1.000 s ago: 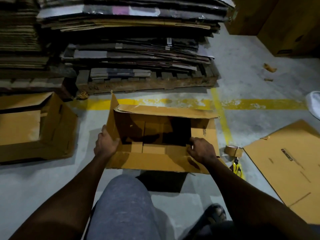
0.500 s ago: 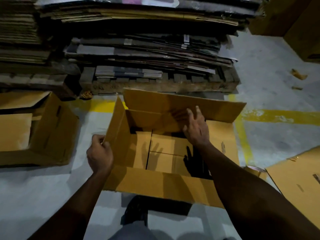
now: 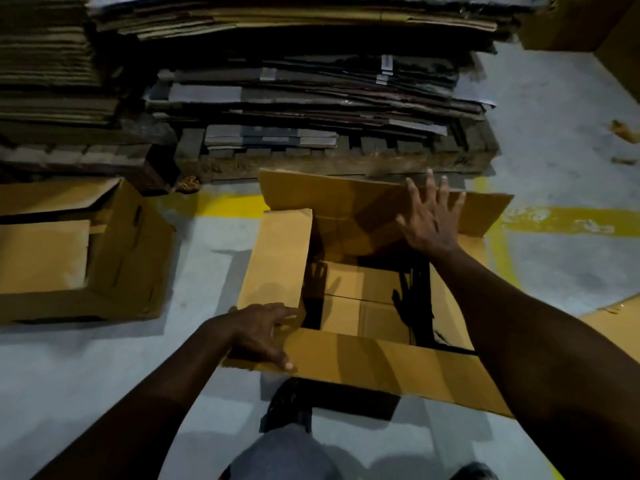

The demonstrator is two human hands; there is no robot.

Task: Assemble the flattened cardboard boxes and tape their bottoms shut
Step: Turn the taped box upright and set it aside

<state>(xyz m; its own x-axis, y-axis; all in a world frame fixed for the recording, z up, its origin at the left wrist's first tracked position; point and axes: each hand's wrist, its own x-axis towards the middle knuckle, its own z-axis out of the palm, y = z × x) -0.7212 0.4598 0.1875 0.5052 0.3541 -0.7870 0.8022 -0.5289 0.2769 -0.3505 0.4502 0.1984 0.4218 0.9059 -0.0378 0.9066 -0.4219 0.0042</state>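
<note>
A brown cardboard box (image 3: 377, 362) stands open on the grey floor in front of me, its four top flaps spread. My left hand (image 3: 263, 332) rests on the near left corner, fingers straight across the near flap and the base of the left flap (image 3: 277, 258). My right hand (image 3: 431, 218) reaches over the opening with fingers spread flat against the far flap (image 3: 332, 199). Inside, the bottom flaps (image 3: 360, 299) lie folded down with a seam between them. No tape roll is in view.
A second assembled box (image 3: 114, 271) lies to the left. A wooden pallet (image 3: 346, 161) stacked with flattened cardboard (image 3: 311, 91) stands right behind the box. A flat cardboard sheet (image 3: 616, 320) lies at the right edge. Yellow floor lines (image 3: 568, 221) run behind and to the right. My knee (image 3: 284, 455) is below.
My left hand has let go of the left flap and come down onto the near corner. The left flap has folded inward. My right hand has stretched further onto the far flap.
</note>
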